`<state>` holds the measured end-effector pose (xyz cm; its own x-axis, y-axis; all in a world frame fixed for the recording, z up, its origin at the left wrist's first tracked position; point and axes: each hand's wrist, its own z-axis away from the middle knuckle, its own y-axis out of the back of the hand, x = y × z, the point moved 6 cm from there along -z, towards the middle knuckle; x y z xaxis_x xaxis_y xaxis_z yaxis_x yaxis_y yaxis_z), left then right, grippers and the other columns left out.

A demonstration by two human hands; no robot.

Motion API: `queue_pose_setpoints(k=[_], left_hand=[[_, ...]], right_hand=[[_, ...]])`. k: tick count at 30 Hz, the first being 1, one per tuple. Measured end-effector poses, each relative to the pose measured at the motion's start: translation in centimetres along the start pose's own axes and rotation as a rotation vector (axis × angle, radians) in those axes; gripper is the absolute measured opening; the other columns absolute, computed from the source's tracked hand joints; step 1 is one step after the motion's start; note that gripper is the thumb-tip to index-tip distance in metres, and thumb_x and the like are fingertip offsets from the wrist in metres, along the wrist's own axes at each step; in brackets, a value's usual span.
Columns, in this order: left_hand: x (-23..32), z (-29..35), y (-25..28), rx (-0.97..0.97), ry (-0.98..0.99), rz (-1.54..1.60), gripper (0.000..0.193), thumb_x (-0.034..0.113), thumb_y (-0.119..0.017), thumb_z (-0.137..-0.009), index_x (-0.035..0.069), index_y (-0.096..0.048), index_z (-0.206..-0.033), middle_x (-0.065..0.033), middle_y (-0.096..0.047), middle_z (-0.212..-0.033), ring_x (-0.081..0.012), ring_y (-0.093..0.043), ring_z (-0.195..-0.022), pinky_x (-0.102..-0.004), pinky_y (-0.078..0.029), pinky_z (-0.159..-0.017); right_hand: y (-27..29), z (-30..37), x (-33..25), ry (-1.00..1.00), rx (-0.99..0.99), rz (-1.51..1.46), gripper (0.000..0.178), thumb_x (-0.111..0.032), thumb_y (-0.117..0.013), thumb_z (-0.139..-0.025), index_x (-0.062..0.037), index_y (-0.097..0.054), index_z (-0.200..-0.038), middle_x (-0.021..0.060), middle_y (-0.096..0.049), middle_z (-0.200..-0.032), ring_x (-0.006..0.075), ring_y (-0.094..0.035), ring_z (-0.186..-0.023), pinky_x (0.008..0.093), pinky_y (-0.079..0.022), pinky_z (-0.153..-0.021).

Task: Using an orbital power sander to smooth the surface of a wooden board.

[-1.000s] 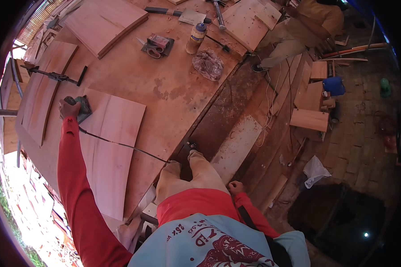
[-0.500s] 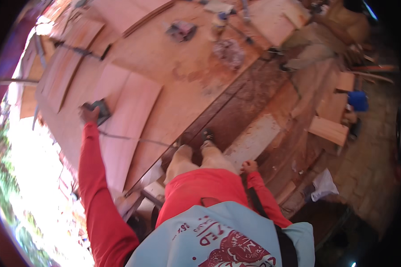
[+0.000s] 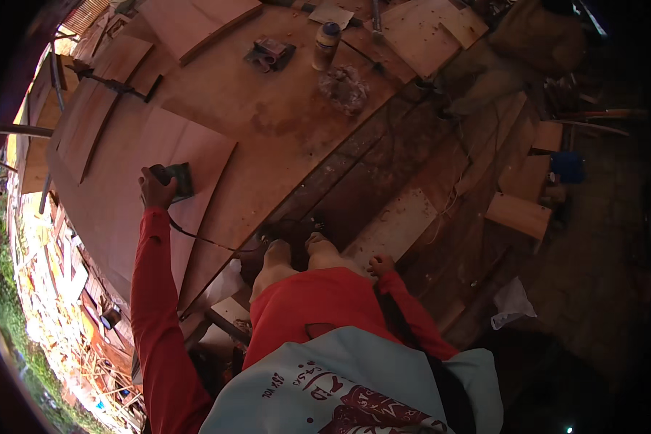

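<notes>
My left hand [image 3: 156,189] is wrapped round a green and black electric sander [image 3: 182,181]. The sander's base rests on a wide reddish wooden panel [image 3: 195,147] on the worktable. A dark cord [image 3: 204,239] runs from it toward the table's near edge. My right hand [image 3: 380,266] hangs beside my right thigh with its fingers loosely apart and nothing visible in them. It is above a pale board [image 3: 394,228] lower down.
A clamp [image 3: 119,85] lies across another panel at the left. Farther back are a bottle [image 3: 326,45], a clear crumpled bag [image 3: 343,90] and a small dark bundle [image 3: 268,54]. A person [image 3: 513,65] sits at the far right, near wood blocks [image 3: 519,215] and a blue object [image 3: 567,167].
My left hand and the sander have moved right across the panel, toward its right edge. The view has shifted slightly and grown darker. My right hand stays by my thigh.
</notes>
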<state>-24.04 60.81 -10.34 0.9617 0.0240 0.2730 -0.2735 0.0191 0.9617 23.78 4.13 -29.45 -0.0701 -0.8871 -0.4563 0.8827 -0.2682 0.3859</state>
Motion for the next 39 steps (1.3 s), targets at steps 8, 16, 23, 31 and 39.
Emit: queue_pose_setpoints(k=[8, 16, 23, 31, 39], left_hand=[[10.7, -0.2, -2.1, -0.014, -0.116, 0.035, 0.069, 0.034, -0.079, -0.072, 0.013, -0.043, -0.128, -0.0217, -0.057, -0.118, -0.0454, -0.062, -0.104, -0.0571, -0.05, -0.087], [16.0, -2.9, -3.9, -0.02, -0.133, 0.012, 0.068, 0.034, -0.078, -0.073, 0.017, -0.044, -0.13, -0.0206, -0.059, -0.115, -0.044, -0.064, -0.103, -0.0548, -0.051, -0.088], [16.5, -3.1, -3.5, -0.045, -0.083, -0.008, 0.07, 0.039, -0.076, -0.073, 0.014, -0.044, -0.129, -0.0211, -0.059, -0.116, -0.0441, -0.062, -0.106, -0.0544, -0.049, -0.09], [13.6, -1.2, -2.9, -0.03, -0.07, 0.0, 0.067, 0.037, -0.078, -0.072, 0.01, -0.044, -0.124, -0.0223, -0.058, -0.116, -0.0449, -0.063, -0.104, -0.054, -0.05, -0.089], [8.3, 1.0, -1.9, 0.015, -0.04, 0.009, 0.066, 0.037, -0.077, -0.072, 0.006, -0.045, -0.121, -0.0249, -0.058, -0.115, -0.0467, -0.061, -0.104, -0.056, -0.049, -0.087]], right_hand=[[1.1, 0.5, 0.7, -0.007, 0.08, -0.189, 0.017, -0.012, -0.062, -0.088, 0.0028, -0.068, -0.093, 0.0106, -0.068, -0.077, 0.021, -0.072, -0.067, 0.032, -0.055, -0.051], [2.3, 2.6, 4.5, -0.073, 0.163, -0.208, 0.018, -0.015, -0.061, -0.088, -0.0004, -0.071, -0.092, 0.0094, -0.07, -0.071, 0.018, -0.071, -0.06, 0.0313, -0.055, -0.051], [2.7, 3.8, 6.5, -0.103, 0.194, -0.233, 0.02, -0.016, -0.061, -0.088, -0.0005, -0.071, -0.095, 0.0099, -0.07, -0.072, 0.0183, -0.072, -0.061, 0.0312, -0.056, -0.052], [1.9, 2.5, 4.8, -0.116, 0.126, -0.184, 0.016, -0.01, -0.061, -0.089, 0.0018, -0.069, -0.096, 0.011, -0.07, -0.081, 0.021, -0.072, -0.066, 0.032, -0.057, -0.052], [3.0, 1.3, 1.3, -0.073, 0.092, -0.164, 0.016, -0.01, -0.061, -0.089, 0.0023, -0.069, -0.096, 0.0107, -0.07, -0.081, 0.0208, -0.072, -0.067, 0.0316, -0.057, -0.052]])
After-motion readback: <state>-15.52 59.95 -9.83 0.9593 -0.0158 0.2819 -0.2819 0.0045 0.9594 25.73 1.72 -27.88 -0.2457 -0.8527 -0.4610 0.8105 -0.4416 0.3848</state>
